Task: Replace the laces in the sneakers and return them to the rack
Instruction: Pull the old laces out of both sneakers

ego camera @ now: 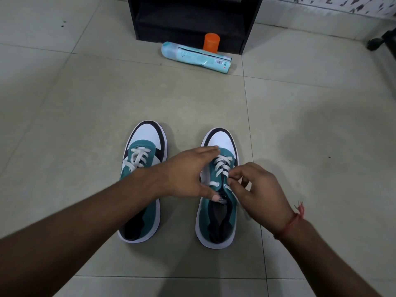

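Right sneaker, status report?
Left hand steadies right sneaker. Right hand fingers pinch white lace. Rack ahead, bottle in front.

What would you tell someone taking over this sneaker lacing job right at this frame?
Left hand: open, fingers straight, resting across the right teal, white and black sneaker, steadying it.
Right hand: pinching the white lace near that sneaker's top eyelets.
Both sneakers stand side by side on the tiled floor, toes towards the black shoe rack. The left teal, white and black sneaker shows a lace through its visible eyelets; whether it is tied is hidden by the forearm.
Left to do: finish the right sneaker's lace, check the left one, then put both on the rack.
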